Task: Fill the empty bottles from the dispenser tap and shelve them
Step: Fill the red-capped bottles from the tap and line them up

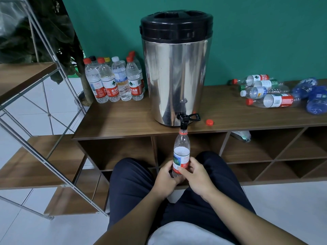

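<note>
**Bottle held under tap, filling step in hand**

At lower centre we find the left hand (165, 179) and right hand (195, 175) both curled round the base of one uncapped bottle (181, 154); it stands upright, neck just beneath the tap (184, 119) at the counter (123, 121) edge; we cannot tell whether water runs. We judge the mouth should sit square under the spout, grip low and steady. The loose red cap (209, 122) lies near the edge, right of the dispenser (177, 76). Open cubbies below; standing bottles (115, 80) upper left, empties (265, 92) at right.
</note>
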Demonstrator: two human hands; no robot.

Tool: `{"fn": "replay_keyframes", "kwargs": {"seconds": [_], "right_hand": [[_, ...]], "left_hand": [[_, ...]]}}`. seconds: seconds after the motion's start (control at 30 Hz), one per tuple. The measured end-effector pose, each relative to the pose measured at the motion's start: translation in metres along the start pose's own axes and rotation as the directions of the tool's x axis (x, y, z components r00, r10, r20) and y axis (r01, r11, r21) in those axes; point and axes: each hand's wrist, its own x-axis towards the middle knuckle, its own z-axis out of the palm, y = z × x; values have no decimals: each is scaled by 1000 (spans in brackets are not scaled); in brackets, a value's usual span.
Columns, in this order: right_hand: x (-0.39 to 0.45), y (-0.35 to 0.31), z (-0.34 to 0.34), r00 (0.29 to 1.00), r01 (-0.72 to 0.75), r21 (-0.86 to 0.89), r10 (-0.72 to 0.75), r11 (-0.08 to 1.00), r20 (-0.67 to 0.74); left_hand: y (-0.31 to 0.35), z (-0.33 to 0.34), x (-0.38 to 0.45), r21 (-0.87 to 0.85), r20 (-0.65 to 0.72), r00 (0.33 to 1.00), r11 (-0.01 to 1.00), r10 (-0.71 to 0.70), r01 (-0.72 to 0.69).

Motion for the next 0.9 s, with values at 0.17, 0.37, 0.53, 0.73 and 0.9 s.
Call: {"fn": "replay_keyframes", "kwargs": {"seconds": [0.17,0.37,0.53,0.73,0.9], "right_hand": [[-1,-1,1,1000,-1,-1,1,1000,1],[0,-2,1,1000,-3,-16,3,1000,-15],[-1,-3,1,1000,-3,-18,2,1000,-16],[-1,-3,1,1000,-2,-9,2,1000,-9],[-1,-4,1,1000,2,-15,-2,1000,-9]], "left_hand": [[1,-1,-1,-17,-1,1000,1000,-10,10],[1,0,-2,-22,3,1000,999,-27,27],[0,-1,-1,-30,5,999,999,-33,34],[-1,-2,1,-20,2,1000,1000,-7,7],[-2,-1,1,-26,7,1000,1000,-13,14]]}}
